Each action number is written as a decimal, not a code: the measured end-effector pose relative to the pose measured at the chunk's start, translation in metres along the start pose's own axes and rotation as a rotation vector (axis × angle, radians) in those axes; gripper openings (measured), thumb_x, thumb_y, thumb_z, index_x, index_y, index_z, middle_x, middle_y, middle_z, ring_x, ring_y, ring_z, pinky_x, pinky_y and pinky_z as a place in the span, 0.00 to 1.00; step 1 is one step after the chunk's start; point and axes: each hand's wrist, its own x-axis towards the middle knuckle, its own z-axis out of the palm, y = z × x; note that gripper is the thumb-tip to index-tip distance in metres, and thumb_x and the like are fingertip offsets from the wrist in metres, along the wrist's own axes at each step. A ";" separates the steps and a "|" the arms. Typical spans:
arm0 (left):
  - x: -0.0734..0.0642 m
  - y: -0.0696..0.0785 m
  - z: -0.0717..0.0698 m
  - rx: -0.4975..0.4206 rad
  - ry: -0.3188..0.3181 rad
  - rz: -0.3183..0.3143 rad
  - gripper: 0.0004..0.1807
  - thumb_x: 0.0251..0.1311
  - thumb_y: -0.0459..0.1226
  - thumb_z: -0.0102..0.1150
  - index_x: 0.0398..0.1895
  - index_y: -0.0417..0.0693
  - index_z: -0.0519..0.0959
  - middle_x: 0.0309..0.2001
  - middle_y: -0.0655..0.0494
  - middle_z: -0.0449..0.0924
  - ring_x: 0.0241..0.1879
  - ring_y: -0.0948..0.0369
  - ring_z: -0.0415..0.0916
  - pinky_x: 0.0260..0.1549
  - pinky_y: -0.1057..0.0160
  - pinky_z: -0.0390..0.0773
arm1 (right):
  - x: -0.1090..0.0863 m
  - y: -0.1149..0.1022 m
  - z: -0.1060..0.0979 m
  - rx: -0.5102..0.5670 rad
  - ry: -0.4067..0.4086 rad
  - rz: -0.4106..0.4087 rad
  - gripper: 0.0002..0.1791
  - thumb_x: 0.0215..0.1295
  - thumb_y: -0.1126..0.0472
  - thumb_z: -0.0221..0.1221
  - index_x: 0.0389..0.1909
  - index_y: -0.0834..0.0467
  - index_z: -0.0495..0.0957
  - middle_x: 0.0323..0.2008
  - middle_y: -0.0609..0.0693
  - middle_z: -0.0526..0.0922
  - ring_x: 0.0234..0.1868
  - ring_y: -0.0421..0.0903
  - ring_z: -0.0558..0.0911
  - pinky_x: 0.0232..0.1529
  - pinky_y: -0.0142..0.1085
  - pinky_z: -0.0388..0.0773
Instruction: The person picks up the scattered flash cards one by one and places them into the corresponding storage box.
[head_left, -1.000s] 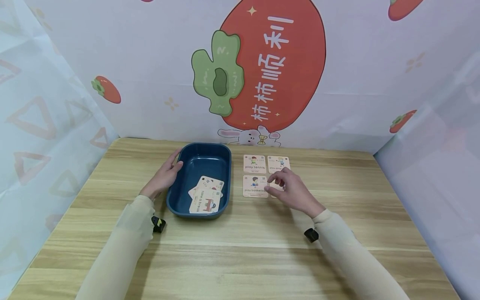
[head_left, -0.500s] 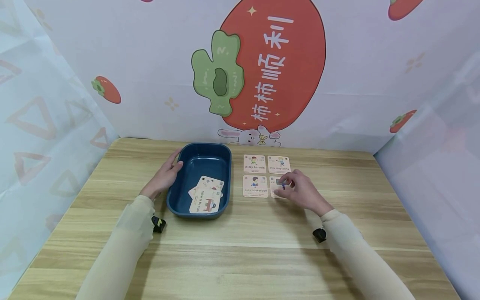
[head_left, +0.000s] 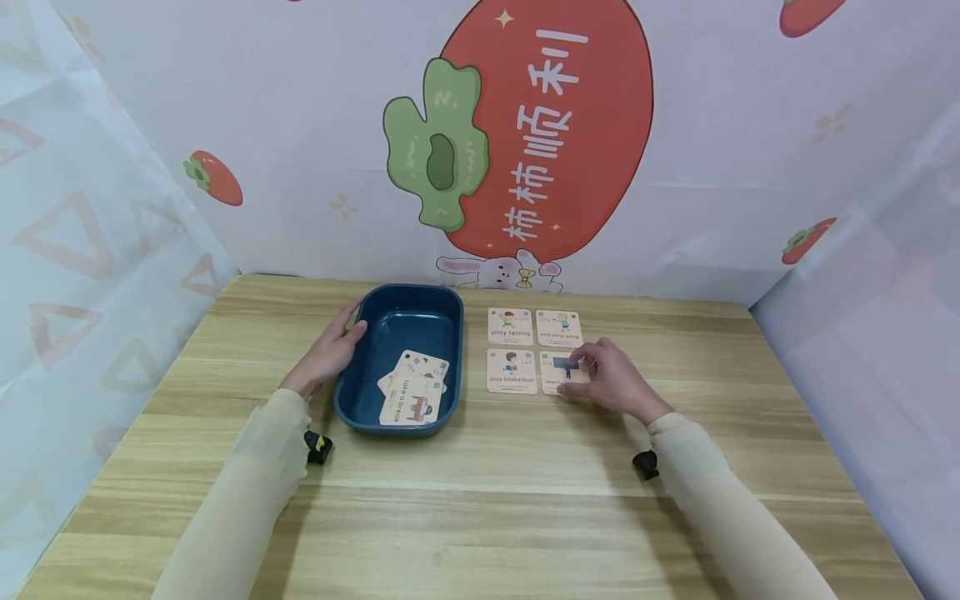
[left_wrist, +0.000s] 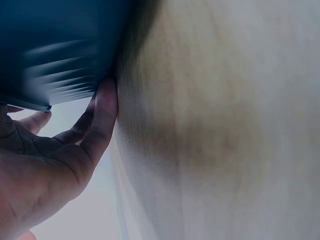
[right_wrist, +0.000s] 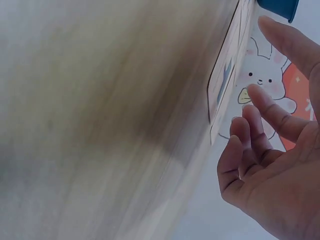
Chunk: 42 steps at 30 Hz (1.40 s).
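Observation:
My left hand [head_left: 326, 354] holds the left wall of a dark blue plastic box [head_left: 405, 304], thumb over the rim and fingers along the outside. The left wrist view shows fingertips [left_wrist: 106, 92] low against the box's wall. Inside the box lie a "take a break" card [head_left: 411, 404] and other cards partly under it. My right hand [head_left: 615, 379] hovers over the lower right card [head_left: 555, 382] of a two-by-two block, partly covering it. In the right wrist view its thumb and fingers are apart with nothing between them.
The other picture cards in the block are "play tennis" [head_left: 510, 327], "play ping-pong" [head_left: 558, 328] and "play basketball" [head_left: 512, 372]. They lie flat on the wooden table [head_left: 480, 517], right of the box. A printed cloth backdrop [head_left: 300, 125] rises along the table's back edge.
My right hand has moved right, uncovering the "play basketball" and "play ping-pong" cards and more of the lower right card. The left hand and the box stay in place.

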 end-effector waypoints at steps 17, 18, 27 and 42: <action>0.000 0.002 0.001 0.006 0.007 -0.015 0.33 0.83 0.45 0.31 0.84 0.55 0.37 0.79 0.35 0.45 0.74 0.34 0.52 0.68 0.32 0.55 | 0.011 0.017 -0.001 -0.063 -0.085 0.074 0.39 0.47 0.46 0.80 0.56 0.64 0.79 0.44 0.59 0.73 0.43 0.53 0.69 0.41 0.43 0.68; 0.000 0.001 0.001 0.006 0.008 -0.016 0.33 0.83 0.45 0.31 0.84 0.55 0.37 0.79 0.35 0.45 0.74 0.34 0.52 0.68 0.32 0.55 | 0.011 0.018 -0.001 -0.066 -0.086 0.076 0.40 0.47 0.46 0.80 0.57 0.64 0.79 0.44 0.59 0.73 0.43 0.53 0.69 0.41 0.43 0.68; 0.000 0.001 0.001 0.010 0.010 -0.017 0.33 0.83 0.45 0.31 0.84 0.54 0.37 0.79 0.35 0.45 0.74 0.34 0.53 0.68 0.32 0.55 | 0.012 0.019 -0.002 -0.084 -0.106 0.076 0.47 0.47 0.45 0.80 0.65 0.64 0.74 0.48 0.62 0.74 0.46 0.55 0.70 0.45 0.46 0.71; 0.000 0.001 0.001 0.004 0.005 -0.008 0.33 0.83 0.45 0.31 0.84 0.55 0.37 0.80 0.36 0.43 0.74 0.34 0.51 0.68 0.32 0.54 | 0.015 0.019 -0.002 -0.074 -0.106 0.127 0.46 0.45 0.44 0.81 0.61 0.64 0.74 0.50 0.64 0.73 0.47 0.56 0.69 0.47 0.47 0.71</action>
